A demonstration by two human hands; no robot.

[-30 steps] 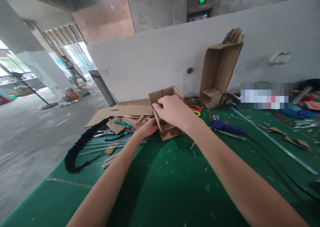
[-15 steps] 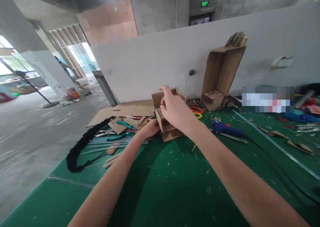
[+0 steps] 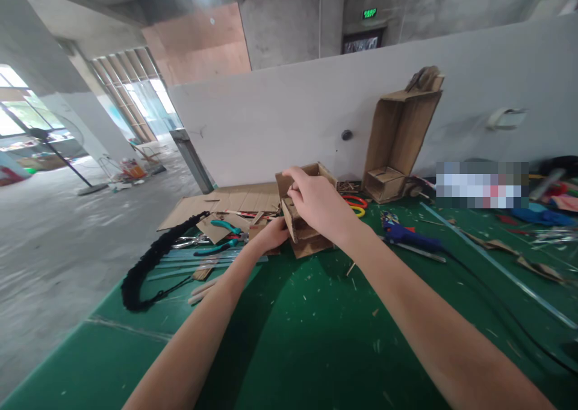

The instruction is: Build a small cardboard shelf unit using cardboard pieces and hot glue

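A small open cardboard box [image 3: 291, 222] stands on the green table in front of me. My left hand [image 3: 273, 232] is at its lower left side, with the fingers round the edge and partly hidden behind it. Over the top of the box is my right hand [image 3: 316, 202], its fingers curled down toward the inside. The index finger is bent and the thumb lies close beneath it. Whatever these fingers pinch is hidden or too small to name. A loose cardboard flap [image 3: 311, 245] sticks out under the box.
Teal-handled pliers [image 3: 226, 226], clear glue sticks [image 3: 180, 265] and a black fuzzy strip [image 3: 139, 277] lie to the left. Right of the box are scissors [image 3: 359, 205], a blue glue gun [image 3: 410, 235] with its cord, and a tall cardboard stand [image 3: 397, 133] against the white wall [image 3: 271, 115].
My right hand has dipped slightly, and its raised index finger has come down and bent toward the box. My left hand and the box stay in place.
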